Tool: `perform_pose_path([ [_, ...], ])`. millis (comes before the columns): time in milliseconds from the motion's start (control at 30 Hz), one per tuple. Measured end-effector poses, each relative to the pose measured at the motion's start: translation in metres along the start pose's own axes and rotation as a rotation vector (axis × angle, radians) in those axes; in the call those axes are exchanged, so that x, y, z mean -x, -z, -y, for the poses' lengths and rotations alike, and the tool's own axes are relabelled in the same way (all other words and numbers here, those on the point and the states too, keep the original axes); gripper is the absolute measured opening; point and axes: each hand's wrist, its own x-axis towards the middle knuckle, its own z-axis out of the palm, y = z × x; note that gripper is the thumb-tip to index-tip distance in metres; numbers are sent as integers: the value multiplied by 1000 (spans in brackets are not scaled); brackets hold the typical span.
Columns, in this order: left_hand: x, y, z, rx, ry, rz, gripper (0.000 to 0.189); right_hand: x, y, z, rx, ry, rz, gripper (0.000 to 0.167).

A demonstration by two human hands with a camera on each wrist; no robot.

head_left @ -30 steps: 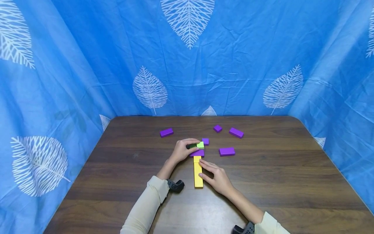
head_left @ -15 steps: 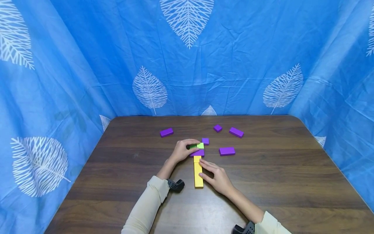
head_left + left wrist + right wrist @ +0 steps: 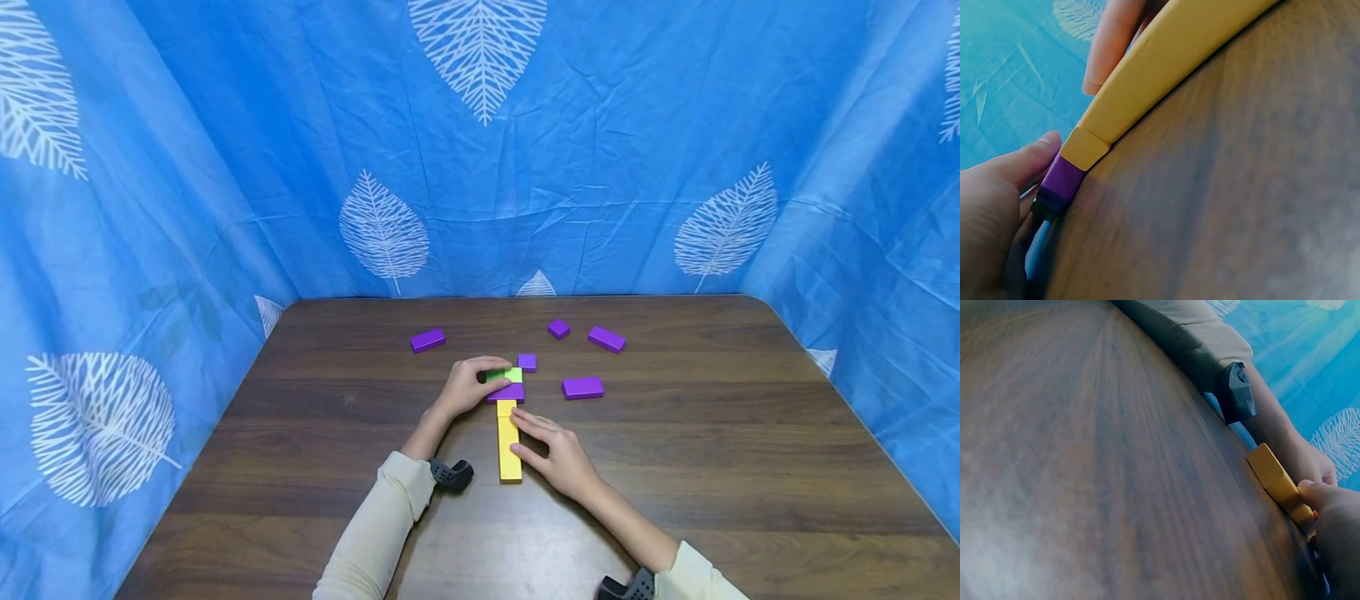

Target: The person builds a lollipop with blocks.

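In the head view my left hand [image 3: 468, 385] reaches over a light green block [image 3: 513, 375] and a darker green block [image 3: 495, 376] side by side. Its thumb and fingers pinch the light green one from front and back. A purple block [image 3: 506, 392] lies crosswise against their near side. Below that, a short yellow block [image 3: 507, 407] and a long yellow block [image 3: 509, 450] run in line toward me. My right hand [image 3: 558, 454] touches the right side of the yellow row with fingertips and thumb, fingers fairly straight. In the left wrist view, the left thumb [image 3: 1044, 145] is beside the purple block.
A small purple block [image 3: 527, 362] sits just behind the green pair. Other purple pieces lie farther off: one long block [image 3: 427, 340] at left, a small one [image 3: 558, 329], and long blocks [image 3: 582, 388] at right. Blue curtains [image 3: 480, 208] surround the wooden table [image 3: 675, 467].
The light green block has shifted slightly toward me, so its far edge is nearer the darker green block's. Both hands have stayed almost still.
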Motion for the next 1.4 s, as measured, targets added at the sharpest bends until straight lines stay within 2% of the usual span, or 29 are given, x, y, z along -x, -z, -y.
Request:
perform_pose_path([
  [333,0,0,0,-3,29,-8,28,0,0,0,4,-7,4,43],
  [467,3,2,2,7,33,-76,27,0,-1,0,4,-4,6,43],
  [600,8,7,5,18,70,-131,25,1,-1,1,7,-1,8,43],
  [933,9,12,7,29,107,-87,24,-1,2,1,4,-20,17,42],
  [1067,9,11,7,44,104,-106,24,-1,3,2,-3,-17,19,42],
  [1167,8,13,7,71,105,-151,23,-1,2,1,-2,-15,17,43],
  [1233,8,16,7,85,111,-204,22,-1,2,1,-2,-11,12,43],
  [1300,7,21,9,93,121,-280,21,-1,1,1,-1,-5,3,43],
  [1400,9,33,15,89,130,-431,19,-1,1,1,-3,1,-5,42],
])
